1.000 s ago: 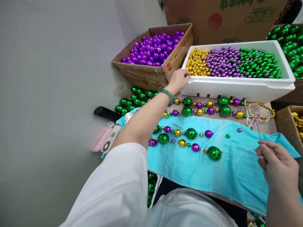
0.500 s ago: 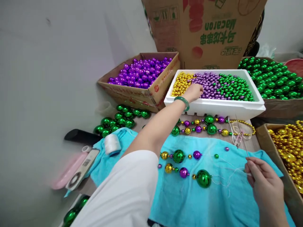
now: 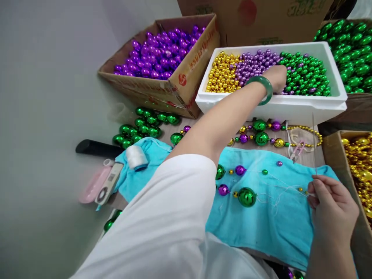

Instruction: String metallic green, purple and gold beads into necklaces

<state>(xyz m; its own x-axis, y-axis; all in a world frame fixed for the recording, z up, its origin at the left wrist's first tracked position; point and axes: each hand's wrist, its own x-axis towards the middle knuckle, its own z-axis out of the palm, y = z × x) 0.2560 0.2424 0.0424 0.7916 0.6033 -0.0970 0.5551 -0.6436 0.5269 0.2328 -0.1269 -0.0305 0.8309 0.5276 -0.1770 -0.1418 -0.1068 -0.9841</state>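
Note:
My left hand [image 3: 276, 78], a green bangle [image 3: 265, 90] on its wrist, dips into the white foam box [image 3: 308, 102] where small purple beads [image 3: 255, 64] meet small green beads [image 3: 308, 73]. Its fingers are curled; whatever they pinch is hidden. At the right, my right hand [image 3: 333, 197] is closed on a long thin needle [image 3: 314, 143] that points upward. White thread [image 3: 283, 190] runs from near this hand across the blue towel [image 3: 261, 224]. On the towel lie strung beads, among them a large green bead [image 3: 247, 197] and a purple bead [image 3: 223, 190].
Cartons hold purple balls [image 3: 162, 54], green balls [image 3: 354, 58] and gold beads [image 3: 362, 166]. Finished-looking bead strands [image 3: 261, 138] and pink-handled snips [image 3: 298, 151] lie before the foam box. A thread spool [image 3: 136, 157] sits left, near a black object [image 3: 97, 148].
My left hand has moved right inside the foam box, from the gold-purple side to the purple-green border. The view has tilted down. My right hand still holds the needle.

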